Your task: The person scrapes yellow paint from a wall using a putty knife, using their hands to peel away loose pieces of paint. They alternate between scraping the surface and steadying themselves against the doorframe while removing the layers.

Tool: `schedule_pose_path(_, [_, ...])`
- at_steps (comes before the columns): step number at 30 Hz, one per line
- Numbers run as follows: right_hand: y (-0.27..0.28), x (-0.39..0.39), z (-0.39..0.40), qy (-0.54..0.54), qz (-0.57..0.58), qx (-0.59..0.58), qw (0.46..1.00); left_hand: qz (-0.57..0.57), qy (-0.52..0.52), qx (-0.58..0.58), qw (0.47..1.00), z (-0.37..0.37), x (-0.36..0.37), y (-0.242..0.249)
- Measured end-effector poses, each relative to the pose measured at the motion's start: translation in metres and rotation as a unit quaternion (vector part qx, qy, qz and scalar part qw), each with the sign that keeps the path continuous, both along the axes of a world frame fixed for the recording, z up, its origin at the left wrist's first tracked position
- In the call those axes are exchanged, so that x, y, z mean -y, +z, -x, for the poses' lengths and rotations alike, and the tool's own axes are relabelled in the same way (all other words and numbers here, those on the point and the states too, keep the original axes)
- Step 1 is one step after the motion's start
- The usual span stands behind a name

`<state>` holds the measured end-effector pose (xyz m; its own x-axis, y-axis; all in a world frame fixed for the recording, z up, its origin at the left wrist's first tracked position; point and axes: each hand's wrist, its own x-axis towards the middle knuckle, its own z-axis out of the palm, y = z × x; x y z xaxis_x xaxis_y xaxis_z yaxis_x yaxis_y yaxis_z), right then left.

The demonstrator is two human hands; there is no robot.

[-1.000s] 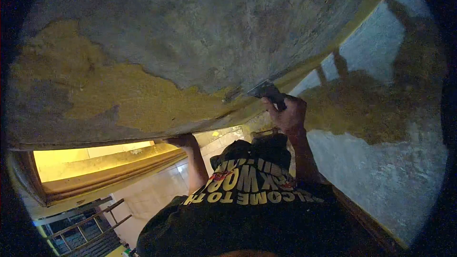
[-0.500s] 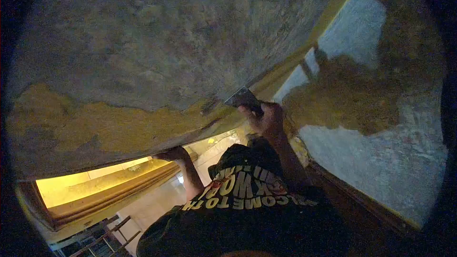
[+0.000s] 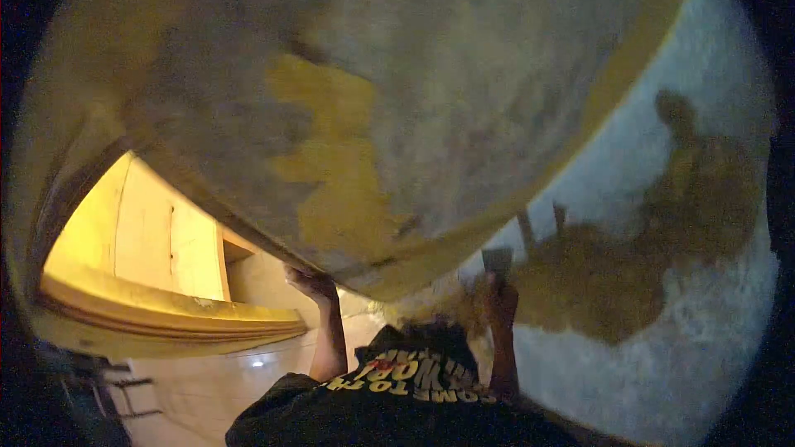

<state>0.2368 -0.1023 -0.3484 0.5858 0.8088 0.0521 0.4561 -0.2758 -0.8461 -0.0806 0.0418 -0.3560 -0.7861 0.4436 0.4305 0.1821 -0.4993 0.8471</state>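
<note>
My right hand [image 3: 499, 302] is closed round a scraper, its dark flat blade [image 3: 498, 261] pointing up. The blade stands in front of the corner where the patchy surface meets the pale blue wall [image 3: 580, 174]; whether it touches is blurred. With its fingers hooked over the lower edge of the patchy surface, my left hand [image 3: 313, 283] holds on there. That surface [image 3: 464, 74] is grey, with a bare yellow-brown patch [image 3: 335, 149] running down its middle.
A dark shadow [image 3: 613, 273] of a person falls across the right wall. At lower left a yellow-lit opening has a moulded ledge [image 3: 182, 314]. Beneath it are a pale floor [image 3: 215, 389] and a dark ladder-like frame [image 3: 124, 393].
My view has swung left and tilted. My right hand has brought the scraper down and right, away from the yellow strip. The left hand stays on the lower edge.
</note>
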Motion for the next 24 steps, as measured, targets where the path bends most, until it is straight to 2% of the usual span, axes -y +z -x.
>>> schedule_pose_path(2, [0.059,-0.009,0.017,-0.002,-0.011,-0.015,1.0,0.073,-0.014,-0.069,0.995,0.007,-0.002,-0.009])
schedule_pose_path(3, [0.079,-0.016,0.022,0.028,-0.038,-0.006,0.999,0.125,-0.007,-0.095,0.988,-0.001,0.002,0.021])
schedule_pose_path(4, [0.106,-0.018,0.025,0.062,-0.049,0.023,0.997,0.122,0.001,-0.082,0.989,-0.004,0.001,0.03])
schedule_pose_path(5, [0.133,-0.021,0.027,0.095,-0.061,0.052,0.992,0.092,-0.039,-0.021,0.995,-0.005,0.003,0.036])
schedule_pose_path(6, [0.166,-0.031,0.03,0.133,-0.061,0.1,0.984,0.074,-0.044,-0.011,0.996,-0.002,-0.001,0.021])
schedule_pose_path(7, [0.179,-0.049,0.02,0.174,-0.13,0.206,0.954,0.056,-0.049,0.0,0.997,0.002,-0.004,0.007])
schedule_pose_path(8, [0.211,-0.061,0.023,0.184,-0.168,0.307,0.918,0.056,-0.049,0.002,0.997,0.001,-0.004,0.015])
schedule_pose_path(10, [0.285,-0.077,0.038,0.147,-0.217,0.499,0.826,0.036,0.02,-0.046,0.998,-0.007,-0.004,0.042])
schedule_pose_path(12, [0.335,-0.092,0.055,0.075,-0.228,0.611,0.755,0.036,0.006,-0.041,0.999,-0.007,0.0,0.048])
schedule_pose_path(13, [0.35,-0.098,0.062,0.072,-0.224,0.615,0.752,0.037,-0.004,-0.038,0.999,-0.007,0.001,0.05])
schedule_pose_path(15, [0.371,-0.104,0.069,0.105,-0.339,0.552,0.755,0.035,-0.003,-0.026,0.999,-0.006,0.001,0.048])
schedule_pose_path(20, [0.371,-0.104,0.075,0.09,-0.338,0.583,0.733,0.022,0.001,-0.015,1.0,-0.005,-0.002,0.043])
schedule_pose_path(22, [0.372,-0.105,0.079,0.088,-0.343,0.582,0.732,0.049,0.011,-0.046,0.998,-0.007,0.0,0.045])
schedule_pose_path(24, [0.376,-0.103,0.08,0.079,-0.299,0.605,0.734,0.037,0.004,-0.022,0.999,-0.008,-0.001,0.041])
